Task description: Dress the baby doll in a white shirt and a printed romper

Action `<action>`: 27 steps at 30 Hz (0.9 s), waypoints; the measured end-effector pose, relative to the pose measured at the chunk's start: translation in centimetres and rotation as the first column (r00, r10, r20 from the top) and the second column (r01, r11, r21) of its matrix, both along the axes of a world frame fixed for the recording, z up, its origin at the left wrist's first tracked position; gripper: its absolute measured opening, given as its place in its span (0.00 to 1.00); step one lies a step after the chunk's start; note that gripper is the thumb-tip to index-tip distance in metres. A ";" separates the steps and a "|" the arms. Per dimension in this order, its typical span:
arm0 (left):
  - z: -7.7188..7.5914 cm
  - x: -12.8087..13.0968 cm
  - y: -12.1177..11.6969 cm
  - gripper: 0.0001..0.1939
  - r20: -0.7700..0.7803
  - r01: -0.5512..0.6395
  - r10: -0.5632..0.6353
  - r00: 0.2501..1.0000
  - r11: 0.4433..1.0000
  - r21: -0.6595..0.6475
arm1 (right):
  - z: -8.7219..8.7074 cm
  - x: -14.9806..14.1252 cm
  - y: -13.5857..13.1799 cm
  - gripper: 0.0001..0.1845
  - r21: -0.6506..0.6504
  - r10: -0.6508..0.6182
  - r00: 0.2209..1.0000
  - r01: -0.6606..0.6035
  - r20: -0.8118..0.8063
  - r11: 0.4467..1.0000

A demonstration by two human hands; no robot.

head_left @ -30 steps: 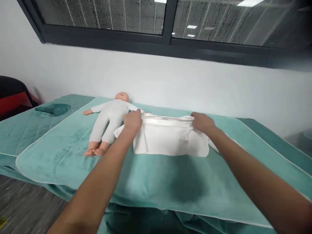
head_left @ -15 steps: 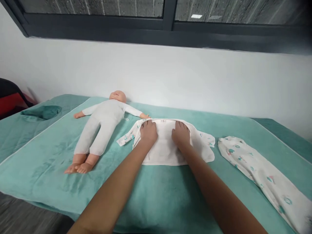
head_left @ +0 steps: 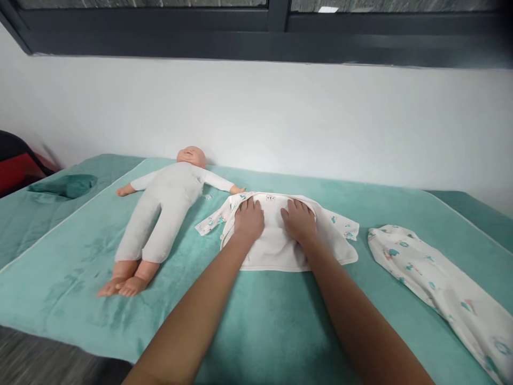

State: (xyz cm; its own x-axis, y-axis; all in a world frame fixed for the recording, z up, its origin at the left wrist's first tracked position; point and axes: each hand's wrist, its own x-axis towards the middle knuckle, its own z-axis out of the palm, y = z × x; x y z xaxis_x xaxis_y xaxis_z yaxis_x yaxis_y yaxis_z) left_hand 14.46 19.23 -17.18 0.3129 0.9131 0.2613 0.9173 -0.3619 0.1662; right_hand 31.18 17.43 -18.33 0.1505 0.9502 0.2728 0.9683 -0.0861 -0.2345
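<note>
A white baby shirt (head_left: 276, 248) with small green and pink prints on its sleeves lies spread out, its plain inner side and neck label facing up. My left hand (head_left: 249, 219) rests flat on its left part just below the neckline, fingers stretched forward. On the right part lies my right hand (head_left: 300, 220), palm down with fingers extended; its fingertips reach the neckline edge. Neither hand grips the cloth. To the left, a baby doll (head_left: 172, 187) in a white bodysuit lies on its back, one hand by the shirt's left sleeve.
Printed white baby trousers (head_left: 436, 283) lie at the right. Everything rests on a green velvety bedcover (head_left: 256, 321). A white wall (head_left: 256, 117) and a dark window frame (head_left: 160, 45) stand behind. A green cushion-like fold (head_left: 64, 187) and a red and black object (head_left: 18, 166) are at the far left.
My fingers, curled at the shirt's neckline before, now lie flatter on the cloth. The right sleeve is spread further out. The camera view has tilted slightly down.
</note>
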 end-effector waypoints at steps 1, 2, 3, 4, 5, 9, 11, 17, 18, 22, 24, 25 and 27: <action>0.2 -0.2 -0.5 0.20 0.019 0.036 -0.037 0.999 0.999 0.028 | 0.1 0.0 -0.3 0.23 0.040 0.057 0.998 -0.056 -0.012 0.998; 0.4 -0.6 -1.0 0.18 0.050 0.088 -0.091 0.995 0.993 0.073 | 0.2 -0.2 -0.7 0.22 0.084 0.126 0.992 -0.124 -0.019 0.989; 0.6 -1.1 -1.7 0.18 0.084 0.143 -0.155 0.984 0.981 0.128 | 0.3 -0.4 -1.2 0.22 0.123 0.196 0.980 -0.192 -0.020 0.974; 0.8 -1.9 -2.4 0.18 0.116 0.185 -0.209 0.971 0.965 0.188 | 0.4 -0.7 -1.8 0.22 0.156 0.264 0.964 -0.258 -0.018 0.954; 1.0 -2.9 -3.2 0.19 0.148 0.202 -0.242 0.959 0.949 0.244 | 0.4 -1.1 -2.4 0.21 0.179 0.328 0.945 -0.319 -0.018 0.931; 1.3 -8.2 -6.4 0.19 0.214 0.011 -0.082 0.973 0.949 0.314 | 0.6 -3.0 -5.5 0.17 0.285 0.495 0.866 -0.459 -0.068 0.842; 1.2 -10.6 -7.5 0.15 0.171 -0.093 0.044 0.984 0.951 0.295 | 0.8 -3.6 -7.4 0.14 0.301 0.521 0.848 -0.475 -0.094 0.827; 0.3 -12.7 -8.0 0.21 0.102 -0.252 0.234 0.967 0.938 0.238 | 1.0 -3.2 -12.9 0.13 0.164 0.507 0.861 -0.495 -0.044 0.854; 0.2 -12.7 -7.9 0.22 0.111 -0.279 0.260 0.959 0.932 0.230 | 0.9 -3.0 -13.6 0.14 0.153 0.496 0.868 -0.486 -0.029 0.860; 0.2 -13.0 -6.8 0.19 0.177 -0.351 0.317 0.932 0.913 0.211 | 0.6 -2.4 -15.3 0.11 0.151 0.443 0.896 -0.442 0.026 0.884; 0.4 -13.6 -6.0 0.17 0.211 -0.325 0.279 0.937 0.917 0.229 | 0.6 -2.4 -15.5 0.09 0.143 0.438 0.897 -0.441 0.050 0.886; 0.5 -14.0 -5.7 0.17 0.224 -0.301 0.248 0.943 0.920 0.252 | 0.7 -2.4 -15.5 0.09 0.136 0.443 0.895 -0.446 0.056 0.885; 0.7 -14.5 -5.1 0.16 0.245 -0.272 0.200 0.949 0.912 0.308 | 0.8 -2.5 -15.4 0.10 0.127 0.458 0.887 -0.461 0.057 0.878</action>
State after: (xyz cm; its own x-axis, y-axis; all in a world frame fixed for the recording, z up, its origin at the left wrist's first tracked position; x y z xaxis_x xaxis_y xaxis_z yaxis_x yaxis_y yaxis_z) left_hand -0.01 14.14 -16.51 0.0060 0.8015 0.5980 0.9416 -0.2059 0.2666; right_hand 28.72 2.00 -17.54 -0.3024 0.8655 0.3993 0.8970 0.4001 -0.1881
